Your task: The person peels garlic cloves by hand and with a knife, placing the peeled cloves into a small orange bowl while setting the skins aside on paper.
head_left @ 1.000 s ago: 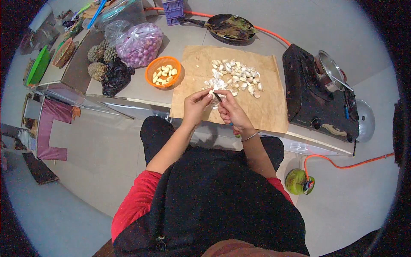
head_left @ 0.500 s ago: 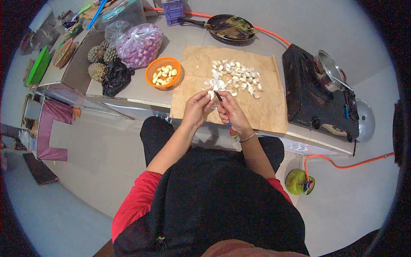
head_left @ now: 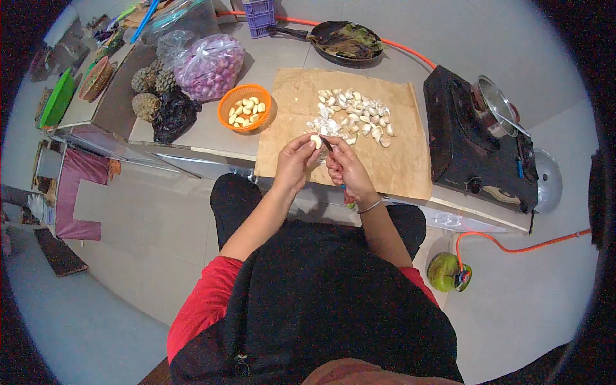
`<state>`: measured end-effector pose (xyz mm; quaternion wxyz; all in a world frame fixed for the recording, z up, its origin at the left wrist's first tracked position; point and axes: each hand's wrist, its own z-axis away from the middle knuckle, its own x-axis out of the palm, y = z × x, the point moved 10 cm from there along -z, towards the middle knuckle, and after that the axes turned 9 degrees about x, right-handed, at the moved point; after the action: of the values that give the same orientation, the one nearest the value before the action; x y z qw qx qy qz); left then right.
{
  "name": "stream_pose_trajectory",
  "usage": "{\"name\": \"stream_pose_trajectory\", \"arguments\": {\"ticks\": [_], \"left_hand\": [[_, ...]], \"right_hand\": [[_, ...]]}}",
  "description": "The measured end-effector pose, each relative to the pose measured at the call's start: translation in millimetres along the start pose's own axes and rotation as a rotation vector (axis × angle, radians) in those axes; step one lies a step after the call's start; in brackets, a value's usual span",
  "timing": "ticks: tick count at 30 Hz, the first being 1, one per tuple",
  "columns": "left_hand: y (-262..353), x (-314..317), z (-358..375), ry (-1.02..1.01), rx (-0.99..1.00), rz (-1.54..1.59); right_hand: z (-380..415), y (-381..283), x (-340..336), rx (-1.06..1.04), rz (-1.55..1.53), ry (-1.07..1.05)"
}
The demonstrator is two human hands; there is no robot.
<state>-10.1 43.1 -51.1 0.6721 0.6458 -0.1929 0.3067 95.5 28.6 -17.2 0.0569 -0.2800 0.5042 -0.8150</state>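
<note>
Between the fingertips of my left hand (head_left: 297,160) is a pale garlic clove (head_left: 316,140), pinched at its sides. My right hand (head_left: 348,168) is closed round a small knife (head_left: 327,145), its dark blade against or very near the clove; a reddish and green end shows below the fist. Both hands are over the front edge of a brown paper sheet (head_left: 289,96). Just beyond them lie white skins (head_left: 324,125) and a spread of unpeeled garlic cloves (head_left: 366,115). An orange basket (head_left: 221,119) with peeled cloves stands to the left.
A black gas stove (head_left: 449,154) with a metal pot (head_left: 494,106) stands at right. Behind the paper is a frying pan (head_left: 346,61) holding dried leaves. A bag of shallots (head_left: 208,70) and a black plastic bag (head_left: 173,119) sit left. A green gas cylinder (head_left: 443,273) stands below.
The clove has turned slightly in my left fingertips, and the knife blade has shifted a little. Both hands otherwise keep nearly the same place.
</note>
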Motion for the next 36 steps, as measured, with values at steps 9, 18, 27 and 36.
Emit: {"name": "stream_pose_trajectory", "arguments": {"ticks": [9,18,27,36], "left_hand": [[1.5,12.3,2.1,-0.100,-0.047,0.038],[-5.8,8.1,1.7,-0.099,-0.067,0.087],[15.4,11.0,1.2,-0.144,0.132,-0.206],[24.0,15.6,3.2,-0.152,0.201,-0.304]], "right_hand": [[0.0,-5.5,-21.0,-0.046,0.136,0.150],[-13.1,0.5,-36.9,-0.163,0.341,0.225],[5.4,-8.4,4.7,0.097,0.116,-0.082],[2.3,-2.6,-6.7,0.127,-0.074,-0.059]]}}
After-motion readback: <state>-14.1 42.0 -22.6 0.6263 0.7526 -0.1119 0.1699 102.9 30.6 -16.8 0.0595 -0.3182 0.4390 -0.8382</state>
